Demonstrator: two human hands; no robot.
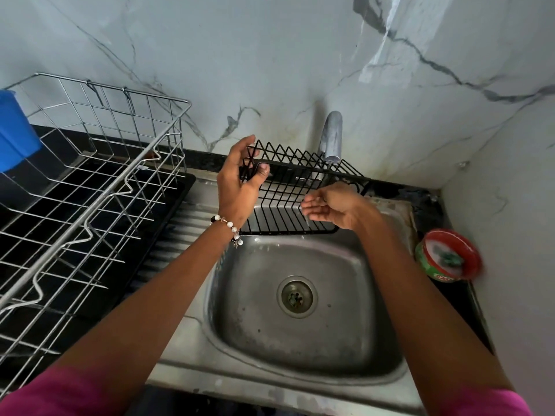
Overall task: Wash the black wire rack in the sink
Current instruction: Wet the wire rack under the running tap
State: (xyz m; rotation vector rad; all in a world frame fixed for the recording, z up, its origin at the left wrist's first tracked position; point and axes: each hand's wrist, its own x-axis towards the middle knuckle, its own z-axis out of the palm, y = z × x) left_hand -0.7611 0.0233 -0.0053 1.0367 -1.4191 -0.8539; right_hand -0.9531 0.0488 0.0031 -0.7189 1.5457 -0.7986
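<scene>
Black wire rack [295, 193] lay tilted across the far edge of the sink [303, 349], beneath the tap [331, 139]. Left hand [238, 178] pinched its left rim; right hand [332, 207] hovered open-fingered. Single-sided, wet grip risked the rack slipping into the basin.

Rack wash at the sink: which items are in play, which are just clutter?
In play: black wire rack, sink, tap, left hand, right hand.
Clutter: steel dish rack, blue container, red-rimmed tub.
</scene>
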